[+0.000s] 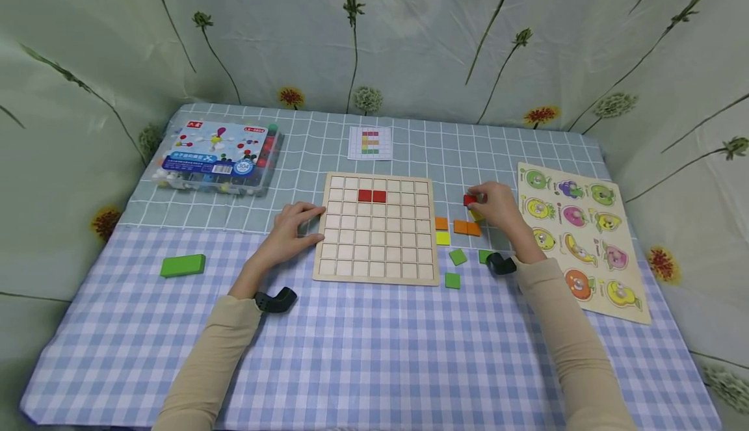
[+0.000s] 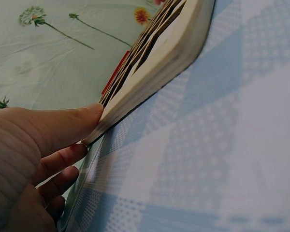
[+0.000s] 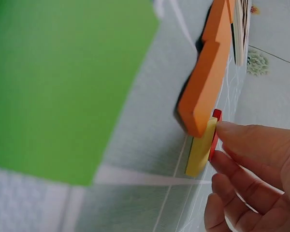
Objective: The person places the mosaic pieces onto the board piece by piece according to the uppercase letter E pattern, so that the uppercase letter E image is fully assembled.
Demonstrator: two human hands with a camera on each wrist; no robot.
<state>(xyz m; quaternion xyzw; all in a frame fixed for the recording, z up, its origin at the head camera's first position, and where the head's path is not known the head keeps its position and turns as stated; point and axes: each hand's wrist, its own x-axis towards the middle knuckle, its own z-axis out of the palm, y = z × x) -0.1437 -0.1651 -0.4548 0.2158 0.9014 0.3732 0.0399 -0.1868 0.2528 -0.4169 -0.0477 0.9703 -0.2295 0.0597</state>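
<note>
A wooden grid board (image 1: 377, 277) lies on the table, with two red square tiles (image 1: 379, 196) side by side in its second row from the far edge. My left hand (image 1: 287, 231) rests against the board's left edge, thumb and fingers spread apart; in the left wrist view, its thumb (image 2: 70, 123) touches the board's rim. To the right of the board, my right hand (image 1: 499, 208) pinches a red square tile (image 3: 215, 137) between thumb and fingers. A yellow tile (image 3: 201, 150) is right beside that red tile. Orange tiles (image 1: 467, 227) lie nearby.
Another yellow tile (image 1: 443, 238) and green tiles (image 1: 452, 280) lie right of the board. A pattern card (image 1: 354, 147) is behind it. A clear plastic box (image 1: 216, 158) and a green block (image 1: 183, 265) stand left; a fruit puzzle board (image 1: 629, 249) lies right, under the right forearm.
</note>
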